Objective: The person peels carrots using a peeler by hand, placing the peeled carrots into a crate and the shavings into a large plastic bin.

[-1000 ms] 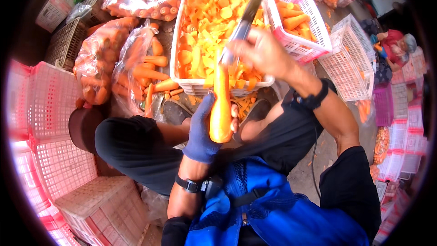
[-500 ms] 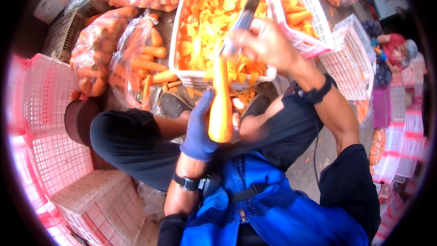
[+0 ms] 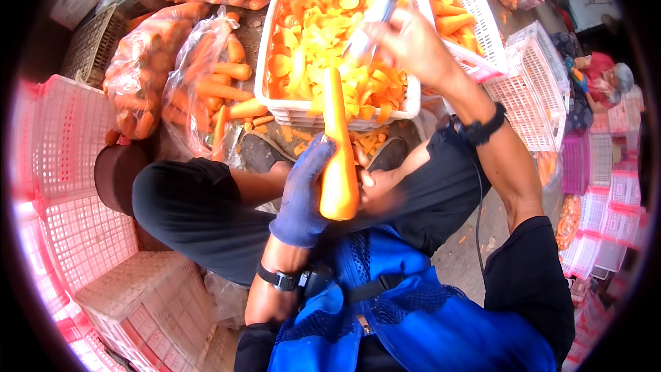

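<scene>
My left hand, in a blue glove, is closed around the thick lower part of a peeled orange carrot. The carrot's narrow end points up and away from me. My right hand is bare and grips a long metal peeler, partly blurred by motion. Its lower end hangs just beyond the carrot tip, apart from it. Beneath both lies a white crate heaped with carrot peelings.
Beside the peelings, another crate holds carrots. At left are plastic bags of carrots and loose carrots. Pink-white crates stand by my left knee. A person in red sits far right.
My right hand and the peeler have moved slightly up and away, off the carrot's tip. In my left hand, the carrot has shifted slightly toward me and tilted.
</scene>
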`<action>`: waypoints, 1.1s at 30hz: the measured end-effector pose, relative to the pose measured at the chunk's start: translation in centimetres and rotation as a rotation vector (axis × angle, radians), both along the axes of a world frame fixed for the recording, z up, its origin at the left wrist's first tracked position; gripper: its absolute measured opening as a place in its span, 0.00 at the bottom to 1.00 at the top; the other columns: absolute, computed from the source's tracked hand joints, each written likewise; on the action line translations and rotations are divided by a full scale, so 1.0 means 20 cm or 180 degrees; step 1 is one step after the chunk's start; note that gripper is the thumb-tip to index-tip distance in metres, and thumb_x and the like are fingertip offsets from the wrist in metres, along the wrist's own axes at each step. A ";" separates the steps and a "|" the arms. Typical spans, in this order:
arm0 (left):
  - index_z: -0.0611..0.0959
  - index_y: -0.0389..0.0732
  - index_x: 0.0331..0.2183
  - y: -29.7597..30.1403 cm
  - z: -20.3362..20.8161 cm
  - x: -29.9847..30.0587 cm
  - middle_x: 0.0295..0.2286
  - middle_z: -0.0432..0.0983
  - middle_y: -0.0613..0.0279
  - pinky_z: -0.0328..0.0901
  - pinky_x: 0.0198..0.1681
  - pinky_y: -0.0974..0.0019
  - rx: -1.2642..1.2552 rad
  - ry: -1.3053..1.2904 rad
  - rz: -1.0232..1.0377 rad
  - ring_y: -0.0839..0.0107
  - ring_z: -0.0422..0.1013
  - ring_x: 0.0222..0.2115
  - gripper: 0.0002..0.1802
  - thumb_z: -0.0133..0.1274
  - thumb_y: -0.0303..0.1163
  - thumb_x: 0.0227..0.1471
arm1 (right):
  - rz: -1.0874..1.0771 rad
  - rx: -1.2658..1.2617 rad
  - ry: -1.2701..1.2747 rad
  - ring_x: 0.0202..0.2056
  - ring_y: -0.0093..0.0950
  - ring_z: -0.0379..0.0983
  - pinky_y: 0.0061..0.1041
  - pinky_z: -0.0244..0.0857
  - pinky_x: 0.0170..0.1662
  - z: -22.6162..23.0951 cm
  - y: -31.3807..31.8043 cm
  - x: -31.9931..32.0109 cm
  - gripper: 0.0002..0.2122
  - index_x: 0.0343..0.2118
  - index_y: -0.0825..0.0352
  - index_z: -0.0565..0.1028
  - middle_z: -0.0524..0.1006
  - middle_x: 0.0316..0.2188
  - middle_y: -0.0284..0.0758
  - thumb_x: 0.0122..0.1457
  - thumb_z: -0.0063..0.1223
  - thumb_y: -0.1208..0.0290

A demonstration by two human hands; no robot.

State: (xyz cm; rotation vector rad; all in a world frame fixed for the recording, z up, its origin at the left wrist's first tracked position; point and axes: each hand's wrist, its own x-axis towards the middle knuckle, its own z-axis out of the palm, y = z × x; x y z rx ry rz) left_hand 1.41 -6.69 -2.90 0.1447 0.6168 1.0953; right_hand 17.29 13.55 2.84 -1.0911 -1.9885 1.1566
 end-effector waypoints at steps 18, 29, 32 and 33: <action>0.70 0.34 0.48 0.02 0.06 0.00 0.29 0.75 0.57 0.69 0.27 0.68 0.0080 0.0877 -0.0057 0.67 0.73 0.23 0.19 0.53 0.31 0.57 | 0.0760 -0.0690 0.0030 0.18 0.11 0.64 0.14 0.58 0.21 0.00 -0.21 -0.07 0.10 0.34 0.68 0.79 0.78 0.24 0.26 0.65 0.55 0.65; 0.75 0.32 0.44 -0.01 0.03 0.06 0.31 0.76 0.60 0.68 0.37 0.69 0.0574 0.2609 0.0416 0.77 0.70 0.33 0.19 0.59 0.29 0.51 | -0.0368 0.0856 -0.0673 0.24 0.20 0.75 0.26 0.69 0.29 -0.01 0.11 0.01 0.11 0.34 0.68 0.79 0.80 0.27 0.29 0.66 0.50 0.65; 0.75 0.32 0.44 0.01 -0.01 0.06 0.30 0.78 0.52 0.69 0.37 0.63 0.0669 0.2923 0.0403 0.69 0.74 0.32 0.22 0.60 0.33 0.50 | 0.0352 -0.0395 -0.0077 0.25 0.21 0.75 0.25 0.68 0.30 -0.02 -0.14 -0.03 0.12 0.34 0.68 0.80 0.80 0.26 0.29 0.66 0.51 0.65; 0.74 0.31 0.47 0.02 -0.01 0.07 0.33 0.77 0.57 0.68 0.40 0.67 0.0657 0.3040 0.0316 0.73 0.72 0.34 0.23 0.60 0.30 0.51 | 0.0585 -0.0376 0.0075 0.25 0.21 0.75 0.25 0.68 0.30 -0.02 -0.25 -0.07 0.11 0.34 0.68 0.81 0.81 0.26 0.30 0.65 0.52 0.65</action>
